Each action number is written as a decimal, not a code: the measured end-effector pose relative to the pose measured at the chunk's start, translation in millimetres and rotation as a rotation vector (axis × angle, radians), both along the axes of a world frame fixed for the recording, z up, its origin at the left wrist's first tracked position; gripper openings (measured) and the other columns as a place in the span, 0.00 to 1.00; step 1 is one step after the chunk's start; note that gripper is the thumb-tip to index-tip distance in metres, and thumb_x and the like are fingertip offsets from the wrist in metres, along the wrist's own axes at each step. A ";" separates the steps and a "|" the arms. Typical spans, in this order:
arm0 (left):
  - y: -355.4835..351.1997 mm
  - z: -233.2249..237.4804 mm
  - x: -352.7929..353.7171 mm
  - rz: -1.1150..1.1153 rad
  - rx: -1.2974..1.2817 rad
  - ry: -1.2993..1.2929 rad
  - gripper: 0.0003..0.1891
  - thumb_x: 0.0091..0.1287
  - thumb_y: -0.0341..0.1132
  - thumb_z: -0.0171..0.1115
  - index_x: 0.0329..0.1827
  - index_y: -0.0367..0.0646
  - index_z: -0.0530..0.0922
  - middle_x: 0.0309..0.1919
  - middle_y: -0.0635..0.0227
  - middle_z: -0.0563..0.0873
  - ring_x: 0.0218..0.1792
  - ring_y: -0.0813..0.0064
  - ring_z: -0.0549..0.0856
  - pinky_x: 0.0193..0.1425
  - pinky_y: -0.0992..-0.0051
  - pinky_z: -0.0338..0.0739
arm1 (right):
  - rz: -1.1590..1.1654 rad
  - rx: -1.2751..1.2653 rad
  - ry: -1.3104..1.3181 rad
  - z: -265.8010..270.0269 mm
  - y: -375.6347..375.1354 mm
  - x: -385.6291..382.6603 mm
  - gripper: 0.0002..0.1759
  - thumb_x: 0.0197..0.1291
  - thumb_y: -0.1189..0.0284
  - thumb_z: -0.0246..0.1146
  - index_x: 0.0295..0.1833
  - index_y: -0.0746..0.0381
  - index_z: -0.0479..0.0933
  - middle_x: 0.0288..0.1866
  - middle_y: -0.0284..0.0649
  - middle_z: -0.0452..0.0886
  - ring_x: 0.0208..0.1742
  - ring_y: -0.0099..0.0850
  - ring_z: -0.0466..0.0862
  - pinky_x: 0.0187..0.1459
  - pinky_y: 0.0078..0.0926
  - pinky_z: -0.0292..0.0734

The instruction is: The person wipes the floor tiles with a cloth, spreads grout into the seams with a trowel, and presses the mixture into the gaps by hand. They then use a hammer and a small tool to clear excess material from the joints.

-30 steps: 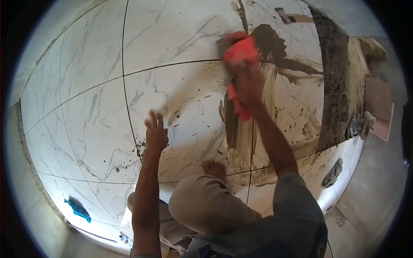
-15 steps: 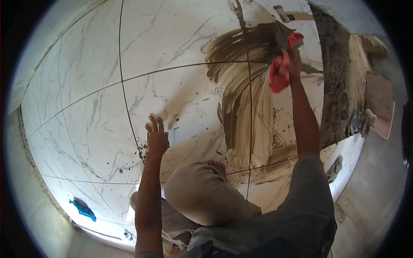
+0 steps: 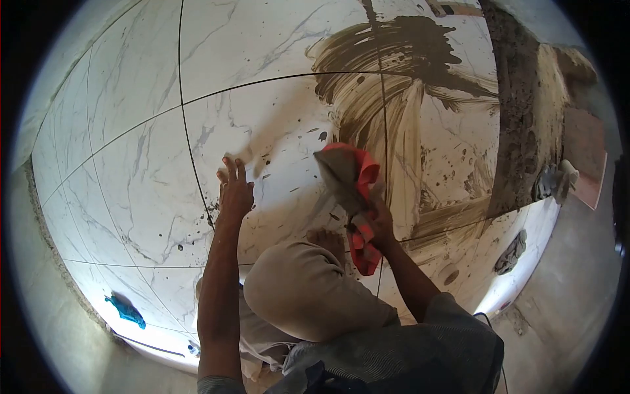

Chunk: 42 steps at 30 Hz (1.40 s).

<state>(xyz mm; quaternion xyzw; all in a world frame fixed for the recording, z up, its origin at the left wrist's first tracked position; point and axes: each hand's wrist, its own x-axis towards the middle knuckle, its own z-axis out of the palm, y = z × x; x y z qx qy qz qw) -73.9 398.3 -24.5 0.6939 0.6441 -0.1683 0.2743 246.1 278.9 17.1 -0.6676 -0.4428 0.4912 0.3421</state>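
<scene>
My right hand [image 3: 380, 220] grips a red cloth [image 3: 357, 190], soiled brown on top, just above the white marble-look tile floor [image 3: 144, 131]. Beyond it spreads a wide brown smear of wet grout or mud [image 3: 387, 72] across the tile joints. My left hand [image 3: 233, 190] rests flat on a tile with its fingers spread and holds nothing. My bent knee [image 3: 302, 289] and bare foot [image 3: 328, 241] lie between the two arms.
A strip of rough untiled mortar [image 3: 518, 111] runs along the right edge of the tiles. A grey rag [image 3: 512, 253] and a pale object [image 3: 554, 180] lie at the right. A blue scrap [image 3: 125, 312] lies at the lower left by the wall.
My right hand swept the red cloth from the far smear to the upper right, then pulled it back toward my knee, spreading the brown smear. My left hand stayed planted.
</scene>
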 end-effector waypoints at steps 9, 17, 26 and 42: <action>1.4 2.2 2.6 0.003 0.000 0.011 0.36 0.63 0.37 0.56 0.70 0.39 0.48 0.70 0.44 0.40 0.61 0.25 0.56 0.62 0.50 0.64 | 0.279 0.446 -0.554 -55.7 67.1 1.3 0.22 0.52 0.71 0.59 0.55 0.60 0.71 0.52 0.48 0.73 0.53 0.47 0.72 0.52 0.42 0.65; 1.0 6.7 4.9 0.033 -0.029 -0.004 0.35 0.64 0.36 0.54 0.70 0.40 0.48 0.70 0.45 0.40 0.62 0.26 0.55 0.63 0.51 0.64 | 0.200 0.531 -0.931 -72.6 268.3 13.6 0.22 0.51 0.69 0.57 0.55 0.55 0.70 0.51 0.43 0.73 0.54 0.45 0.70 0.51 0.49 0.64; -1.3 2.8 2.4 0.016 -0.019 0.016 0.35 0.63 0.34 0.55 0.70 0.40 0.47 0.70 0.45 0.40 0.63 0.28 0.56 0.63 0.52 0.65 | -0.303 -0.155 -1.301 -49.3 348.0 193.8 0.29 0.48 0.49 0.63 0.55 0.48 0.70 0.43 0.48 0.79 0.42 0.46 0.81 0.41 0.46 0.76; 3.6 7.1 -1.0 0.019 -0.018 -0.032 0.34 0.62 0.33 0.56 0.70 0.39 0.50 0.70 0.43 0.42 0.61 0.25 0.57 0.60 0.49 0.67 | -0.053 0.634 -0.747 -30.3 190.6 19.0 0.22 0.51 0.74 0.59 0.53 0.65 0.68 0.46 0.51 0.71 0.46 0.51 0.69 0.47 0.45 0.63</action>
